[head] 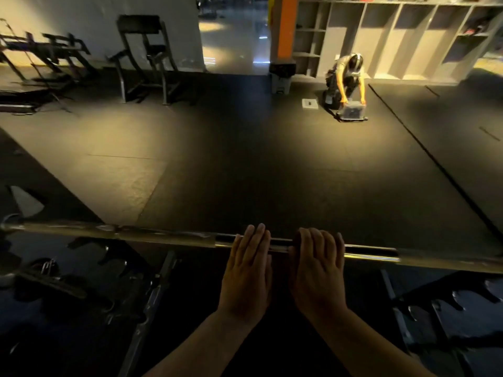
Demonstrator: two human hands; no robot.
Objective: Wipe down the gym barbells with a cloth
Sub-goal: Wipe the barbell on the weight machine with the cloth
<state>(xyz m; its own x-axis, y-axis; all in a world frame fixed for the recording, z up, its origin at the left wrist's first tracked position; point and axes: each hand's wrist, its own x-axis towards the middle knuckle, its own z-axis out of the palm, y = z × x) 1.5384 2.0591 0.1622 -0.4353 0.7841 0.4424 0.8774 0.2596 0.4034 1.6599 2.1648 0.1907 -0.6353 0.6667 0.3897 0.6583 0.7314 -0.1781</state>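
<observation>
**Two Hands Flat on One Long Bar**

The barbell [163, 236] runs from the left edge of the view to the right edge, low and close to the person. Both ends go out of sight. The left hand [249, 270] and the right hand [317, 273] lie on top of its middle, just beside each other but not touching. On both hands the fingers are straight and close together, and they reach over the far side of the bar. A dark lump [296, 234] peeks out by the right hand. I cannot tell if it is a cloth.

Past the bar there is a lot of open floor [245, 164]. It is dark and a bit bumpy, with thin lines where the mats meet. One long dark line [435, 164] slants across the right side. Below the bar, metal rack parts [152, 292] crowd in on the left and the right, so there is little room down there.

The room is dim, with a warm light on the floor at the left. Far back stand one orange post [288, 25], one wall of grey shelves [394, 36] and one black bench frame [147, 55]. More black frames [40, 53] lean at the far left. One other person [348, 74] kneels by the shelves with both hands on one small box [352, 110]. One flat white thing [309, 103] lies on the floor beside them.
</observation>
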